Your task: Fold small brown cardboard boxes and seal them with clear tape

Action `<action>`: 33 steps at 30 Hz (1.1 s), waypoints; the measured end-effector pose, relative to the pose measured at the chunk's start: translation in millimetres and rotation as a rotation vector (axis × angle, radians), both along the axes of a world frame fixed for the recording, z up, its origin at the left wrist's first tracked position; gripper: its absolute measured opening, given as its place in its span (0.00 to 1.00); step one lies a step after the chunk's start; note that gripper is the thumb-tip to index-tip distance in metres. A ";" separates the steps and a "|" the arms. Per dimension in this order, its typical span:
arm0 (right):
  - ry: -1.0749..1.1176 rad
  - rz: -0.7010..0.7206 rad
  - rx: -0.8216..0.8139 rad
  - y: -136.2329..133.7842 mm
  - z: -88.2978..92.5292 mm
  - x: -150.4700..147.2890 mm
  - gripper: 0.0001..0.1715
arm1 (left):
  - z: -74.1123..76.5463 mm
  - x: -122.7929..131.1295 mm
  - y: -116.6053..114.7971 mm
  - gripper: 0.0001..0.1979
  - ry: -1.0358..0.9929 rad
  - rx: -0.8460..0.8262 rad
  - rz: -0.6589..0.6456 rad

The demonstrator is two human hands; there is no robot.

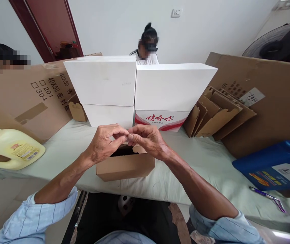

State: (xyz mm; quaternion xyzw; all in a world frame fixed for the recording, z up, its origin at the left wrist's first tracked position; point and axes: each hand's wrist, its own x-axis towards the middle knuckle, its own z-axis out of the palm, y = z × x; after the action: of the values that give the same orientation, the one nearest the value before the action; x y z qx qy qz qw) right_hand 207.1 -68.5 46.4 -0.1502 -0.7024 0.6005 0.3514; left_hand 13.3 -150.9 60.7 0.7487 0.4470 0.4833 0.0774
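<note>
Both hands meet above a small brown cardboard box (126,166) whose top is open and whose inside looks dark. My left hand (106,140) has thumb and index finger pressed together, and its fingertips touch those of the other hand. My right hand (147,139) is pinched the same way, fingers curled inward. Whatever sits between the fingertips, if anything, is too small or hidden to make out. A cardboard flap (139,149) of the box shows beneath my right hand.
Stacked white boxes (106,83) stand just behind, one with red print (162,120). Folded cardboard pieces (216,112) lean at right before a large carton (269,81). A yellow jug (13,147) lies left; a blue jug (274,169) and purple-handled tool (268,196) lie right. Another person (147,44) sits opposite.
</note>
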 end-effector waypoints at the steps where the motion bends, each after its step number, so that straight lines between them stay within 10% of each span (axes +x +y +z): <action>1: 0.022 0.012 -0.039 0.8 0.1 -0.3 0.26 | 0.1 -0.6 0.5 0.06 0.031 0.063 0.000; 8: 0.120 0.088 -0.235 3.3 3.7 2.9 0.23 | 4.2 -5.8 0.2 0.08 0.387 0.478 0.038; 16: 0.176 -0.043 -0.167 -3.0 10.5 1.0 0.25 | 2.2 -7.6 -3.3 0.10 0.303 0.342 0.018; 24: 0.082 -0.554 0.509 22.8 21.2 15.8 0.15 | -11.8 -45.9 -43.4 0.15 0.342 0.007 0.128; 28: -0.524 -0.577 0.848 67.2 -2.4 17.7 0.17 | -35.7 -66.8 -55.1 0.16 0.384 -0.194 0.159; 33: -0.489 -0.631 0.974 86.2 -15.8 22.6 0.20 | -47.9 -73.5 -56.4 0.17 0.291 -0.290 0.203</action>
State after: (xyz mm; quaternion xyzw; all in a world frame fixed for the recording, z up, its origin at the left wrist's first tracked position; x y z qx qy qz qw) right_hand 229.7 17.7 30.7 -0.3059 -0.8773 0.0272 0.3689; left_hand -60.2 -207.3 12.8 0.7426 0.5915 0.3062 0.0700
